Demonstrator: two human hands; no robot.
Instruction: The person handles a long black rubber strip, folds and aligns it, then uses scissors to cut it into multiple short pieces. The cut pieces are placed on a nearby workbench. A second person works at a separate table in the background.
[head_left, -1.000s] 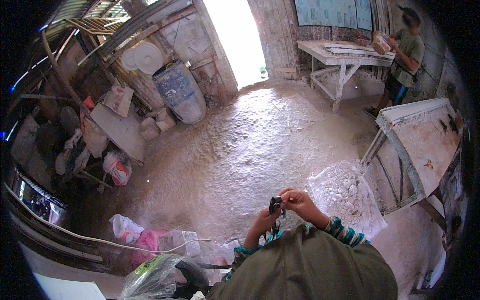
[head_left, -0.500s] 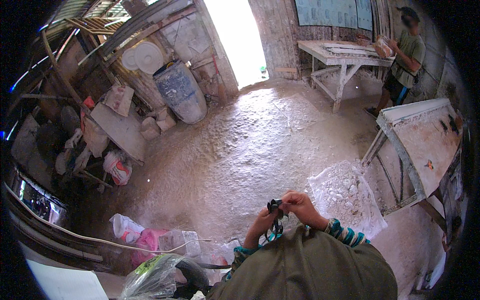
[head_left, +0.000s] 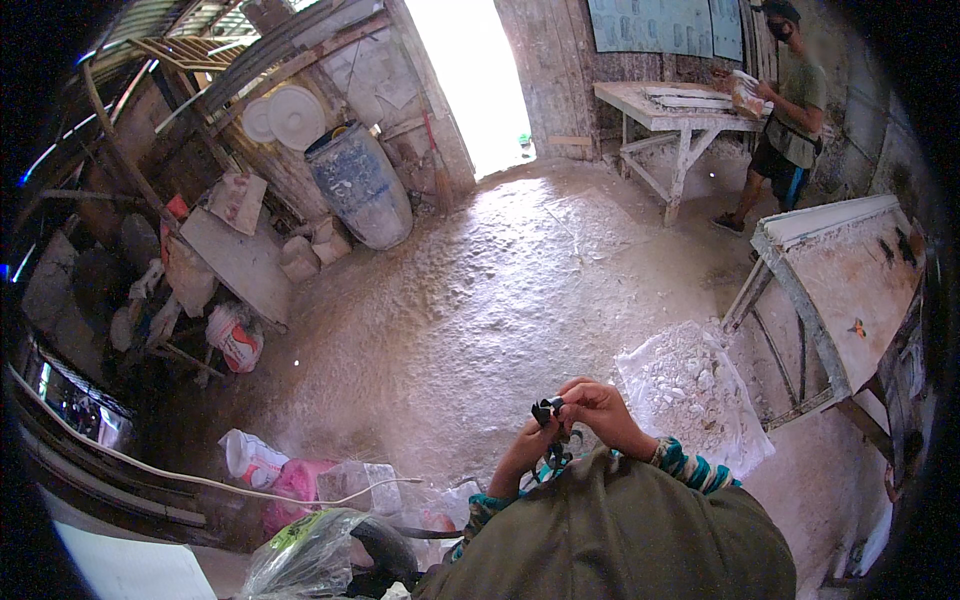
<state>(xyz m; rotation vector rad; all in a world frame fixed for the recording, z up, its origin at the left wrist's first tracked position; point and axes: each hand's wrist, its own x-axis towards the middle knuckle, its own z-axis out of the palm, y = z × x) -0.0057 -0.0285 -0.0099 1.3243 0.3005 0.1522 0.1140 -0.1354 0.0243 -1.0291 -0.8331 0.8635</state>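
Observation:
Close to my chest, my left hand (head_left: 528, 442) is closed around a dark strap-like thing (head_left: 545, 410) with loops or loose ends. Parts of it stick out above the fingers, and other lengths dangle below. Its exact kind is too small to make out. My right hand (head_left: 602, 412) meets the left from the right side, its thumb and fingers pinching the upper part of the same dark piece. Both wrists show teal patterned cuffs. A dark olive garment (head_left: 620, 530) covers the area just below the hands.
A white sheet (head_left: 735, 395) heaped with pale rubble lies at right, by a tilted work table (head_left: 850, 290). Plastic bags (head_left: 330, 550) and a white cord (head_left: 200, 478) are at lower left. A blue barrel (head_left: 362, 185) stands far left; another person (head_left: 795, 110) handles something at a bench (head_left: 640, 95).
My hands stay together, with only a slight shift of the fingers on the dark strap. The person at the far bench has moved left with the object in hand.

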